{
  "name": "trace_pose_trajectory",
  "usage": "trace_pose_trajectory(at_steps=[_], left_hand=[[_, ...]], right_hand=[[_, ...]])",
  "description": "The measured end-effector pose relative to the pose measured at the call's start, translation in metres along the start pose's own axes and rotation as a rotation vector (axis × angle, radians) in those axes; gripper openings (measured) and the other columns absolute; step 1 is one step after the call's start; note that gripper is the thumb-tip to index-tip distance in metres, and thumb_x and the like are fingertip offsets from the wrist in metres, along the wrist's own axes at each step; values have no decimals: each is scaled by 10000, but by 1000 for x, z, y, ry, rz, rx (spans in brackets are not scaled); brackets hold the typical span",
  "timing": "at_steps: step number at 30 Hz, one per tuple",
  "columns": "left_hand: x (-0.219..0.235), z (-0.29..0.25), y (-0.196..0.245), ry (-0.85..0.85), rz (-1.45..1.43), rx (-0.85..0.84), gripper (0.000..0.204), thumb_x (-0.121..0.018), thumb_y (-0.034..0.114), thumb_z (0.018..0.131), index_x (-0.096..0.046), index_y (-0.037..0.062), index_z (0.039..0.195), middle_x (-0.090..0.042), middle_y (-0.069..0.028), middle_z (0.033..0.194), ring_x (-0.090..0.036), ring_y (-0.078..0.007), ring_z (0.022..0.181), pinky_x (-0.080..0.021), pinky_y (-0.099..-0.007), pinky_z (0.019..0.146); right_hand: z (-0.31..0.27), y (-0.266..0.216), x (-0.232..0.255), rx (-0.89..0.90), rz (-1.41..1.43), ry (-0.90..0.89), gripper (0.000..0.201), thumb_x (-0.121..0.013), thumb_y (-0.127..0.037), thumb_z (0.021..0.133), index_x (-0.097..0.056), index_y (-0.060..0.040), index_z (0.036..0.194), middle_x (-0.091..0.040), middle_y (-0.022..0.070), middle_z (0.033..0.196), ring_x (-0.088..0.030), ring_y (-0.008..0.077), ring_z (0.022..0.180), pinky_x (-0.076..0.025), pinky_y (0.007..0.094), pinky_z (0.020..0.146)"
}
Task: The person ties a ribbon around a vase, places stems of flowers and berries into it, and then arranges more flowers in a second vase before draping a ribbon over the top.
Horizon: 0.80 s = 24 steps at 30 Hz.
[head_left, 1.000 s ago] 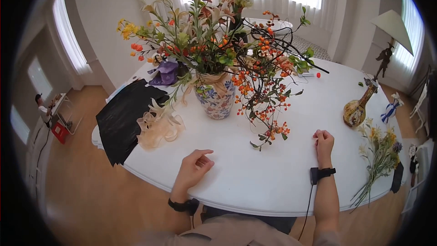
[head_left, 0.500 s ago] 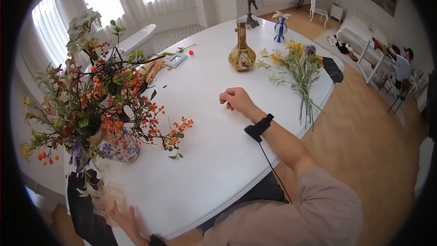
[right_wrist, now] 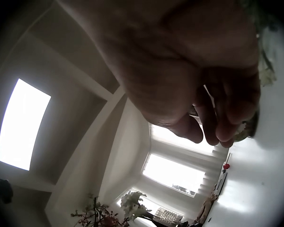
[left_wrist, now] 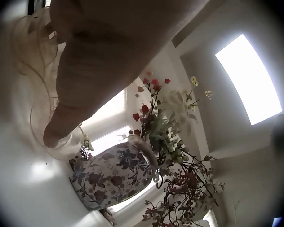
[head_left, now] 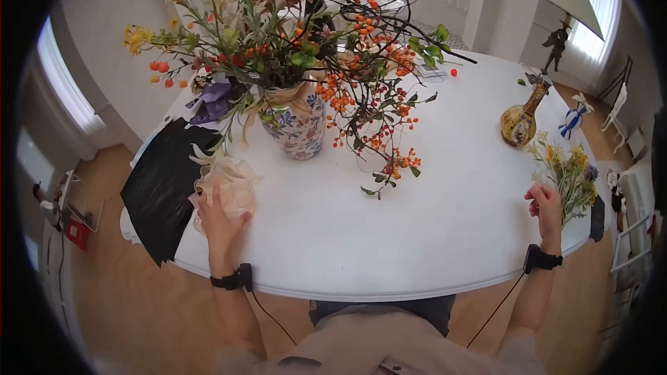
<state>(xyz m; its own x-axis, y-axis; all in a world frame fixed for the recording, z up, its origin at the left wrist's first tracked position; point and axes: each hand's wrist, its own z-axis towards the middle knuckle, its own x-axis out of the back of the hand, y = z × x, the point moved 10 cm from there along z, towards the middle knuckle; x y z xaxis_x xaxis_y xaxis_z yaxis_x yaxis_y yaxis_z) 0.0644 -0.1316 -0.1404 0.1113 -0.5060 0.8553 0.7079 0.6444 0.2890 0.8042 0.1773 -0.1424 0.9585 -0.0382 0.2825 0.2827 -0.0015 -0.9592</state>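
Note:
My left hand (head_left: 224,229) lies over a bunched, sheer cream ribbon (head_left: 235,184) at the left of the white table. Its fingers are extended onto the ribbon and the thumb stands apart. In the left wrist view, loops of the ribbon (left_wrist: 31,56) show beside the thumb. Behind it stands a blue-and-red floral vase (head_left: 295,132) full of flowers and orange berry branches (head_left: 354,90). At the right, my right hand (head_left: 546,210) has loosely bent fingers and holds nothing. Next to it lies a bunch of yellow and purple flowers (head_left: 575,173), its stems partly hidden by the hand.
A black sheet (head_left: 163,184) hangs over the left table edge, with purple wrapping (head_left: 214,103) behind it. Toward the back right stand a yellow patterned vase (head_left: 518,125), a blue-and-white striped vase (head_left: 572,122) and a figure lamp (head_left: 564,1). Berry branches droop over the middle.
The head view swung right, then back. My left hand moved left from the table's front onto the ribbon. My right hand moved right, beside the loose flower bunch.

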Motion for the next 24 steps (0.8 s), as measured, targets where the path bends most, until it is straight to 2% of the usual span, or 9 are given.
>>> trace_pose_trajectory(at_steps=[2, 5, 8, 12, 18, 20, 22, 23, 24], left_hand=[[-9, 7, 17, 3, -103, -214, 654, -787, 98, 822, -555, 31, 1430, -485, -250, 1382, -465, -476, 1283, -427, -527, 1087], [-57, 20, -11, -161, -44, -268, 429, -699, 66, 889, -622, 29, 1310, -545, -236, 1251, -513, -447, 1169, -460, -521, 1008], [-53, 9, -1, -174, -182, -283, 289, -654, 51, 918, -657, 31, 1206, -570, -206, 1144, -527, -418, 1093, -467, -513, 959], [-33, -16, 29, -310, -209, -287, 310, -653, 65, 923, -665, 48, 1233, -582, -182, 1175, -524, -405, 1130, -458, -503, 988], [25, -57, 50, -182, -148, -234, 485, -664, 90, 910, -644, 133, 1393, -582, -146, 1256, -488, -393, 1274, -394, -574, 1089], [57, -75, 57, 19, -101, -165, 534, -677, 87, 894, -637, 158, 1421, -568, -141, 1271, -456, -415, 1327, -357, -607, 1123], [62, -92, 68, 55, -124, -161, 508, -682, 85, 888, -657, 148, 1391, -576, -144, 1246, -446, -424, 1336, -350, -607, 1131], [66, -99, 76, 86, -137, -162, 483, -687, 83, 882, -676, 137, 1361, -584, -148, 1221, -436, -432, 1345, -343, -607, 1139], [69, -105, 89, 87, -137, -160, 483, -687, 83, 882, -676, 137, 1361, -584, -148, 1221, -436, -432, 1345, -343, -607, 1139]], right_hand=[[1, 8, -1, -17, -29, 11, 206, -654, -233, 996, -685, -68, 877, -689, 30, 828, -532, 58, 562, -416, 224, 508], [0, 18, 3, 7, -90, 40, 198, -656, -215, 997, -682, -54, 884, -691, 32, 824, -538, 67, 558, -423, 232, 509], [-16, 20, 4, 12, -113, 77, 199, -658, -214, 990, -682, -55, 873, -691, 31, 811, -544, 69, 556, -424, 229, 502], [-43, 19, 12, 5, -140, 63, 203, -660, -217, 985, -679, -56, 862, -687, 28, 793, -550, 67, 557, -427, 224, 494], [-55, 32, 87, -1, -214, 235, 194, -680, -211, 990, -690, -46, 888, -674, 17, 774, -558, 62, 562, -415, 219, 486], [-32, 54, 139, 76, -330, 271, 289, -715, -301, 978, -701, -16, 928, -706, 66, 795, -625, 146, 605, -493, 292, 540], [-21, 61, 181, 35, -849, 426, 488, -746, -451, 937, -713, 29, 1020, -750, 172, 901, -715, 317, 766, -569, 409, 686], [-21, 65, 191, -14, -966, 493, 717, -771, -594, 857, -707, 72, 1114, -745, 274, 1028, -712, 456, 979, -565, 493, 878], [-17, 70, 195, -12, -966, 493, 717, -771, -594, 857, -707, 72, 1114, -745, 274, 1028, -712, 456, 979, -565, 493, 878]])
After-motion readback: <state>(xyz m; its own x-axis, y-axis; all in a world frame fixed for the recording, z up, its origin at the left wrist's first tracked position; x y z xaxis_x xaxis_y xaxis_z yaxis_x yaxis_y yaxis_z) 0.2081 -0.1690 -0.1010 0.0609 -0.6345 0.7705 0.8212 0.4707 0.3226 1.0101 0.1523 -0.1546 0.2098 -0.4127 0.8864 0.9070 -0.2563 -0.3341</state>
